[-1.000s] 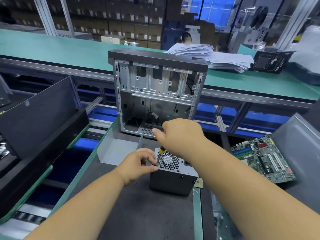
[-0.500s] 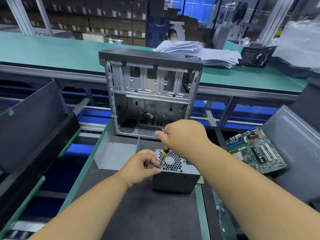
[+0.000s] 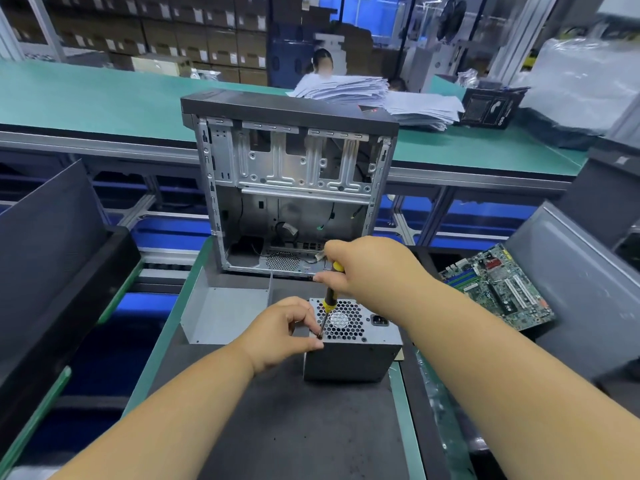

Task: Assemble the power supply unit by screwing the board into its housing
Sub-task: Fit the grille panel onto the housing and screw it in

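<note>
Right hand (image 3: 370, 268) gripping the screwdriver (image 3: 329, 299) has lifted; left hand (image 3: 284, 330) still pinches its tip.

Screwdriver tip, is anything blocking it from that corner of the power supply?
Nothing visible does. The yellow-and-black screwdriver in the right hand already reaches the grey metal power supply box corner, where left hand fingertips pinch.

The dark worktop (image 3: 277, 427) with green edges fills the lower centre of the frame. On it stand the grey power supply unit (image 3: 353, 355), a bent metal sheet (image 3: 225, 306) to its left, and the open computer case (image 3: 291, 188) behind.
</note>
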### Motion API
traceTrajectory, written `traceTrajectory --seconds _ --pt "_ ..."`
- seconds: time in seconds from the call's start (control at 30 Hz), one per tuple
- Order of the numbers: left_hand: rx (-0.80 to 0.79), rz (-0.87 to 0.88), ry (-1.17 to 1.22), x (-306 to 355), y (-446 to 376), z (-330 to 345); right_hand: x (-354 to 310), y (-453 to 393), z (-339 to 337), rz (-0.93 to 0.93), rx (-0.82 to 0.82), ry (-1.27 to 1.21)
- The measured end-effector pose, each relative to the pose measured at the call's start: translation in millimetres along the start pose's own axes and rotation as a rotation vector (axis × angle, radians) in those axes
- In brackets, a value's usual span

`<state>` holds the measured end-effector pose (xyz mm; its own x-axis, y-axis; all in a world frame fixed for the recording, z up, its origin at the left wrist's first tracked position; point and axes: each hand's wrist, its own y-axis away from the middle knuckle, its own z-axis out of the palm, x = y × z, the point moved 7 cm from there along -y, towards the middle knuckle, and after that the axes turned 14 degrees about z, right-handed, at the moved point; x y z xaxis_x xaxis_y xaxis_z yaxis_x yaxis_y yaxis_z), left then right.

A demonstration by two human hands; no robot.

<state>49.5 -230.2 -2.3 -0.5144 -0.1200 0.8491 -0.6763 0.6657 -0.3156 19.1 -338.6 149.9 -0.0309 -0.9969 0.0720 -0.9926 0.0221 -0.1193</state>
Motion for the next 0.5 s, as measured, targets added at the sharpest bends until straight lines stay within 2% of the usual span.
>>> traceTrajectory --seconds 0.17,0.23,0.33,0.43,0.5 --pt "0.004 -0.005 0.003 -1 0 0 6 -2 7 0.156 0.024 0.046" --pt "0.003 -0.004 0.003 -1 1 0 7 1 8 0.116 -0.024 -0.081" --pt "0.008 0.001 -0.006 -1 1 0 -1 7 7 -0.037 -0.142 -0.272" --pt "0.014 0.017 -0.010 0 1 1 -4 7 3 -0.093 -0.104 -0.265" --pt "0.024 0.015 -0.003 0 2 1 0 4 5 -0.035 -0.033 -0.127"
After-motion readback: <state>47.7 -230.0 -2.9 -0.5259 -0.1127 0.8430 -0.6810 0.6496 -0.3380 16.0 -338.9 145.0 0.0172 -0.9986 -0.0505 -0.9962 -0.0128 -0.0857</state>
